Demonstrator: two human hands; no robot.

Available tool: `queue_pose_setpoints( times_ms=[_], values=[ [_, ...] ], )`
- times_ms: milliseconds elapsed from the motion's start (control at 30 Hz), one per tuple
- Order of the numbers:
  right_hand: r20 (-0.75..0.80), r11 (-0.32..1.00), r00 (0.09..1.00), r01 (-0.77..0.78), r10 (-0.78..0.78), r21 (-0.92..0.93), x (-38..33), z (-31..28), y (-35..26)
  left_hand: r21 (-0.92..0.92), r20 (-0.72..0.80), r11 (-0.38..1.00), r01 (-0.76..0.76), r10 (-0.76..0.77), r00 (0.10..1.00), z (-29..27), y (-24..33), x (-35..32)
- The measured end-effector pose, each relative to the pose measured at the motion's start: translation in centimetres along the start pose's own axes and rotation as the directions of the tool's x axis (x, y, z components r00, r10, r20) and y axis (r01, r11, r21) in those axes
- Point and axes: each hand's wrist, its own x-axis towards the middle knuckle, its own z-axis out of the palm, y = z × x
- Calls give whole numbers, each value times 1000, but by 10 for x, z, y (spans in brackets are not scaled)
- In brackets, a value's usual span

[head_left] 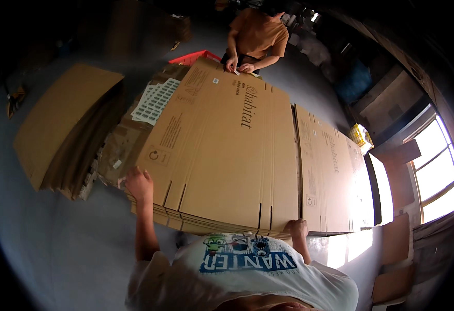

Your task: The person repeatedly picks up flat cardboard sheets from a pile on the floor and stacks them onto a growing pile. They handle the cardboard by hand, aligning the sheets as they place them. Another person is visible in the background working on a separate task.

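In front of me lies a large flattened cardboard box [227, 160], the top one of a stack, brown with dark print and slots cut along its near edge. My left hand [139, 182] is closed on its near left corner. At the near right corner, my right hand [296, 227] grips the edge, its fingers partly hidden. A small white label sits near the far end of the box. Across the stack, a person in an orange shirt [260, 39] holds a small white piece over the far edge.
Sheets of labels [157, 101] lie left of the stack, by a red crate [196, 57]. A second stack of flattened boxes [323, 171] adjoins on the right. More folded cardboard [66, 119] stands at the left. A bright window [437, 166] is at far right.
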Motion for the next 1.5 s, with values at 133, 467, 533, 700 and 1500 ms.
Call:
queue_pose_setpoints(
  times_ms=[133,467,533,700,1500],
  values=[
    [-15,998,1000,0,1,59,-5,-9,-3,9,25,1000,19,-19,999,1,-5,5],
    [125,713,992,-100,18,693,44,9,53,-39,54,999,3,-1,999,7,-14,9],
    [349,217,889,-294,-296,931,46,3,70,-145,114,988,53,-37,993,4,-16,15],
    [262,-116,906,-315,-334,942,15,-25,53,-296,166,955,-10,62,984,5,-40,46],
    [-116,-524,981,181,155,832,53,-110,291,-666,705,163,728,458,542,73,354,-169]
  ],
)
